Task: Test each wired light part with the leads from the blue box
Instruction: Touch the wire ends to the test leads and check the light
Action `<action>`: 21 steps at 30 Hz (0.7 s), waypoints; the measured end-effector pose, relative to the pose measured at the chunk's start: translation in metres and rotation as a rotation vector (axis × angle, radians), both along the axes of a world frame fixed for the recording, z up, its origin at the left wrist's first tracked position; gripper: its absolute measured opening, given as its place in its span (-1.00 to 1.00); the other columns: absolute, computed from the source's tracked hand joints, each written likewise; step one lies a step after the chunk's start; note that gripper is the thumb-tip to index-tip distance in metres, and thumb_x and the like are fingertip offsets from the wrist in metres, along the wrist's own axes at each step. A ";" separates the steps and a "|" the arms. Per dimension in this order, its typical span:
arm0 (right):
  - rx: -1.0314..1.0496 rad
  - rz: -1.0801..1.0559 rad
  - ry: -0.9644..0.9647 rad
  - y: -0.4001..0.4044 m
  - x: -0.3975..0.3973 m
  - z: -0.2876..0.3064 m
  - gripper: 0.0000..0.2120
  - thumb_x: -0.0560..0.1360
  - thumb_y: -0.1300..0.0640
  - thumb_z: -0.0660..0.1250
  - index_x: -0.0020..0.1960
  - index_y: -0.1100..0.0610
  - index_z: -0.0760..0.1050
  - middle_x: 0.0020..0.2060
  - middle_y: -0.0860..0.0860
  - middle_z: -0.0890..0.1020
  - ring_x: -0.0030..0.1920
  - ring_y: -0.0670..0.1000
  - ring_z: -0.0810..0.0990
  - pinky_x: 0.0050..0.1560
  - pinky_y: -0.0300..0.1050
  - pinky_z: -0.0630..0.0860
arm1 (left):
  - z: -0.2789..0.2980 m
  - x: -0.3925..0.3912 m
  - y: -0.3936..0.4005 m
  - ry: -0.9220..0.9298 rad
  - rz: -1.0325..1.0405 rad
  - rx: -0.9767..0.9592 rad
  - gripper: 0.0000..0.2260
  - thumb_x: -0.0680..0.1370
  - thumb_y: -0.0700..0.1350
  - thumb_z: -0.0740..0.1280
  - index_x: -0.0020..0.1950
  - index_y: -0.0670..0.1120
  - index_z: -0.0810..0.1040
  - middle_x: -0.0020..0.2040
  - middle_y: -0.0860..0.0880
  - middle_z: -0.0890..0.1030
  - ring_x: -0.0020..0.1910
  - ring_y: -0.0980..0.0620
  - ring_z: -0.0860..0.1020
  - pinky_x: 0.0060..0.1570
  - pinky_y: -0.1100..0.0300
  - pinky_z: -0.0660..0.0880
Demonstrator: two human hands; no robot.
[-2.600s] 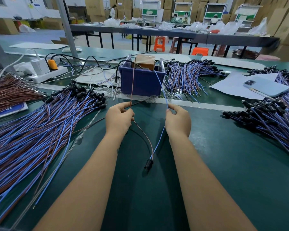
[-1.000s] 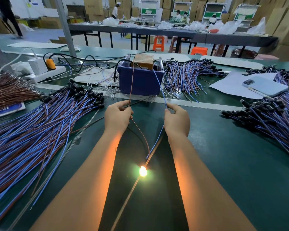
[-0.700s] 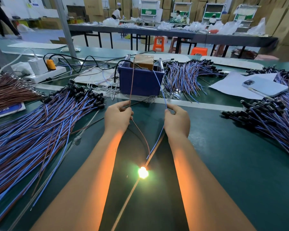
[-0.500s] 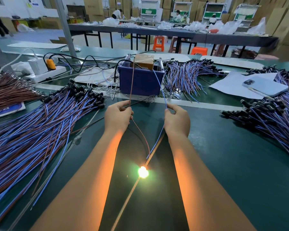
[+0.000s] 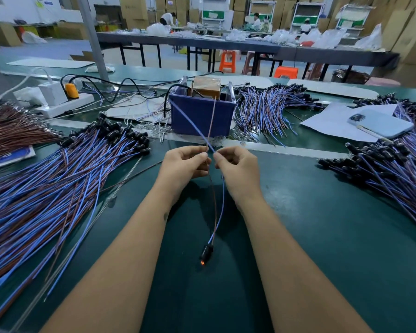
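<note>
Pinching the brown wire (image 5: 213,203) in my left hand (image 5: 183,165) and the blue wire (image 5: 222,200) in my right hand (image 5: 238,168), I have both hands close together over the green mat (image 5: 322,236), just this side of the blue box (image 5: 202,116). Each grip is thumb against forefinger, with the other fingers curled in. Past my fingertips the two wires cross: the blue one runs up and left toward the left side of the box, the brown one goes nearly straight up to its middle. I cannot tell whether their ends touch the box's leads. Below my hands both wires hang toward me and meet at the light part (image 5: 206,253), a small black piece lying on the mat between my forearms. A faint orange dot shows at its near tip.

Left of me lies a big heap of wired parts (image 5: 46,195), blue and brown strands with black ends pointing far. Another heap (image 5: 389,169) sits at the right edge, and a third bundle (image 5: 271,109) lies right of the box. A phone (image 5: 380,122) rests on white paper (image 5: 329,123) at far right. A white power strip (image 5: 63,104) with an orange plug sits far left
</note>
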State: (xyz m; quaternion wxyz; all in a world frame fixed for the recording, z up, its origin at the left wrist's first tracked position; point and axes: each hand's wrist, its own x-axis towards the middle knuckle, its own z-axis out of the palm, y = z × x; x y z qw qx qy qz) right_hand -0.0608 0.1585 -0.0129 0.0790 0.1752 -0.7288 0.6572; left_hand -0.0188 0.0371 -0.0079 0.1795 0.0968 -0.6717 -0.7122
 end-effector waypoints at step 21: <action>-0.562 0.195 -0.287 0.017 0.007 0.006 -0.80 0.63 0.11 0.20 0.03 0.05 0.60 -0.27 -0.02 0.59 -0.36 -0.09 0.52 -0.29 -0.27 0.47 | -0.001 0.001 -0.009 0.163 0.182 0.495 -0.84 0.63 -0.19 0.24 -0.15 -0.15 0.50 -0.39 -0.01 0.65 -0.42 0.13 0.61 -0.37 0.32 0.56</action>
